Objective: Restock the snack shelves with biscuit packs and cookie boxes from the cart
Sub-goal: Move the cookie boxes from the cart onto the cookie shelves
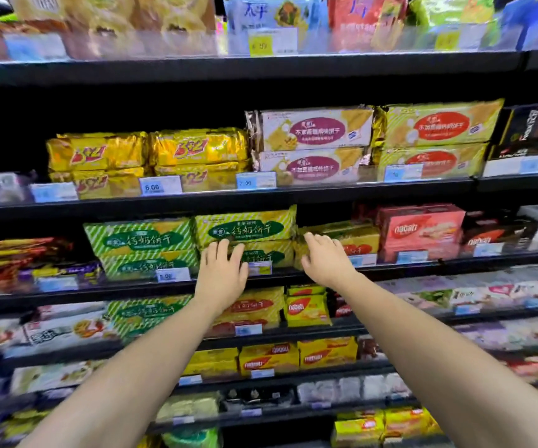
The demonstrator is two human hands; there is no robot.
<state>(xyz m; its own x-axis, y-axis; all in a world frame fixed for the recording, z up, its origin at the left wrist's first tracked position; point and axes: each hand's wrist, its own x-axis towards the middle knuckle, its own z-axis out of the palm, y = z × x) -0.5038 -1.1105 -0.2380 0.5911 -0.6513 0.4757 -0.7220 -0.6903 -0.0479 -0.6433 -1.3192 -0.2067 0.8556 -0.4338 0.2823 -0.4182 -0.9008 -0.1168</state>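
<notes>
On the middle shelf (216,284), two stacks of green-striped biscuit packs sat side by side, with a lone pack (245,226) topping the right stack. Both bare arms reached toward that stack. The left hand (222,270) lay flat with fingers spread, palm against the front of the lower green pack (267,255), gripping nothing. The right hand (324,258) was also open, fingers loosely curved, resting on a yellow pack (355,236) just beside red Nabati boxes (421,229).
</notes>
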